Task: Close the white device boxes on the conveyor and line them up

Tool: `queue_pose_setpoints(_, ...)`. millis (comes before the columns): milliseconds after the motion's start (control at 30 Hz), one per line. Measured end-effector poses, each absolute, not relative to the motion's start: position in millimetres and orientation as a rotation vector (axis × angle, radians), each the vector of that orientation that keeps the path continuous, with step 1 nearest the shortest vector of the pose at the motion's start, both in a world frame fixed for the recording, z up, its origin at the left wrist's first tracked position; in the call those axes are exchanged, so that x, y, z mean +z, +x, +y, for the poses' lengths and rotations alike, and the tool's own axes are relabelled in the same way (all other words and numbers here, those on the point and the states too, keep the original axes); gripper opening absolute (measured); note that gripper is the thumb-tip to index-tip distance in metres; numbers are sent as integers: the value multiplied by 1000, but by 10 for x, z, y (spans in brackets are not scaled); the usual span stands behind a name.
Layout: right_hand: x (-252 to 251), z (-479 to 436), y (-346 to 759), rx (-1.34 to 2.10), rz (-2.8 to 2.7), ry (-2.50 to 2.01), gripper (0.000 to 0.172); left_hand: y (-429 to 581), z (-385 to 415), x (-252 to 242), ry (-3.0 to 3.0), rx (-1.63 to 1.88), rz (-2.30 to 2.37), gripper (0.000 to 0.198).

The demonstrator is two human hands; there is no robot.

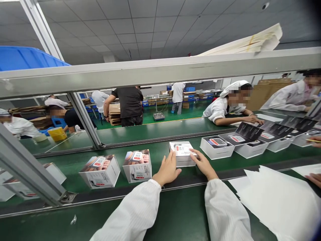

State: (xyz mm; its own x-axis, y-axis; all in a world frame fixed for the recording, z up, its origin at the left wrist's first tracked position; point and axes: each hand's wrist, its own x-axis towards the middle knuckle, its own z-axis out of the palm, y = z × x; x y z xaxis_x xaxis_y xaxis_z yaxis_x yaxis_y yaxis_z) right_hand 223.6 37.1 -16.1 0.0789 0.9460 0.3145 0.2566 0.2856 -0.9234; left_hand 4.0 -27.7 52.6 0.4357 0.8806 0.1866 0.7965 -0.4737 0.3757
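Note:
A white printed product box (185, 161) sits closed on the green conveyor belt between my two hands. My left hand (167, 170) presses on its left side, fingers pointing forward and thumb stretched out to the right. The fingers of my right hand (204, 164) rest on its right edge and top. Left of my hands stand two closed boxes, a nearer one (137, 171) and a farther one (100, 174), both with a foot picture on the lid. To the right, an open white box (217, 151) shows a device in its tray.
Several open boxes with raised black lids (250, 132) line the belt at right. White paper sheets (278, 201) lie on the near bench. A metal post (30, 167) and an overhead rail (160, 72) frame the belt. A co-worker (229, 103) leans in opposite.

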Motion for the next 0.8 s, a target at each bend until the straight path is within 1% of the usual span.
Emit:
queue_pose_setpoints(100, -163, 381, 2172, 851, -1364, -1167, 56, -8, -279, 400, 2289, 759, 1390, 96)
queue_pose_setpoints(167, -159, 384, 2163, 859, -1326, -1157, 58, -41, -304, 407, 2270, 877, 1321, 99)
queue_pose_setpoints(300, -151, 390, 2088, 1062, -1137, -1141, 64, -96, -332, 682, 2618, 734, 1302, 105)
queue_pose_setpoints(367, -146, 390, 1963, 1182, -1064, -1111, 64, -132, -306, 887, 2806, 632, 1309, 107)
queue_pose_setpoints(467, -136, 383, 1713, 1243, -1163, -1047, 61, -227, -224, 1141, 2888, 477, 1282, 103)
queue_pose_setpoints(533, -134, 380, 1580, 1152, -1303, -1097, 59, -314, -166, 1235, 2857, 369, 1285, 97)
queue_pose_setpoints(600, -136, 380, 1517, 992, -1419, -1196, 51, -403, -123, 1276, 2837, 269, 1315, 93)
queue_pose_setpoints(700, -137, 383, 1564, 810, -1454, -1278, 39, -513, -98, 1289, 2850, 144, 1355, 92)
queue_pose_setpoints(800, -108, 375, 1729, 665, -1320, -1349, 41, -599, -105, 1299, 2835, 65, 1378, 91)
